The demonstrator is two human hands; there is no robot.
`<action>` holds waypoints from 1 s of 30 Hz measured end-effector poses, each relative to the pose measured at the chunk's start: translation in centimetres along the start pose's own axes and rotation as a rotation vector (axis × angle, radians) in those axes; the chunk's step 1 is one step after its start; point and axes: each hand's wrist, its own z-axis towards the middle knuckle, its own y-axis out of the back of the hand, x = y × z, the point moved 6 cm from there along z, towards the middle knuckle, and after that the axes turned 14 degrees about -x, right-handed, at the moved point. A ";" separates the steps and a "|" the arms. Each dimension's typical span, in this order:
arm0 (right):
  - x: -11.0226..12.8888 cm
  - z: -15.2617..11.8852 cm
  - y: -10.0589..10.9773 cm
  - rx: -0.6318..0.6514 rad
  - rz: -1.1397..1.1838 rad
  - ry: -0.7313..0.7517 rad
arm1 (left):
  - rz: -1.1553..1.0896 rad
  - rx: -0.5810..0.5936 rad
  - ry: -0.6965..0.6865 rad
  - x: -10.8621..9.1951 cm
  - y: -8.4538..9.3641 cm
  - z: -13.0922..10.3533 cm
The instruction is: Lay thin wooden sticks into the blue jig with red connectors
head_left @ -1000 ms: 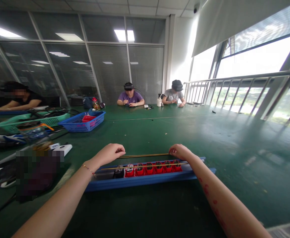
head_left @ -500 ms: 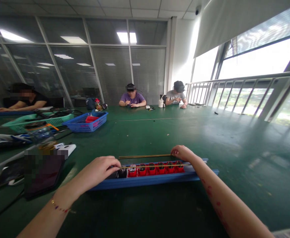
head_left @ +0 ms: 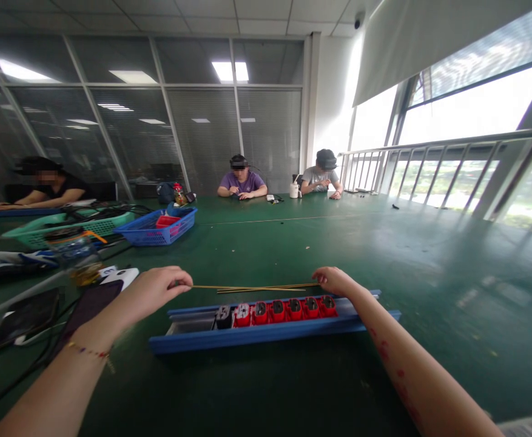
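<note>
We are pinching one end of a thin stick (head_left: pixel 205 286) in our left hand (head_left: pixel 171 281), while our right hand (head_left: pixel 332 280) is touching the far ends of the sticks. The sticks are lying behind a blue tray (head_left: pixel 256 340) on the green table (head_left: pixel 256 249). A row of red blocks (head_left: pixel 278 311) is sitting inside the tray, with a black block (head_left: pixel 223 317) standing at its left end. A blue basket (head_left: pixel 156 233) is resting farther back, holding something red.

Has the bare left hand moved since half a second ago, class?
Yes: against the long blue tray, the bare left hand has moved left and forward, from beside the black block to beyond the far rim.
</note>
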 end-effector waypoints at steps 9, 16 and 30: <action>0.3 -0.2 -0.1 0.015 0.000 0.039 | 0.008 0.159 -0.051 -2.2 -6.7 2.1; 1.4 -0.3 0.3 0.083 -0.078 0.147 | 0.052 0.155 -0.107 -4.2 -9.6 4.0; 3.1 0.6 0.4 0.158 -0.214 0.243 | 0.075 0.210 -0.123 -4.5 -11.3 5.1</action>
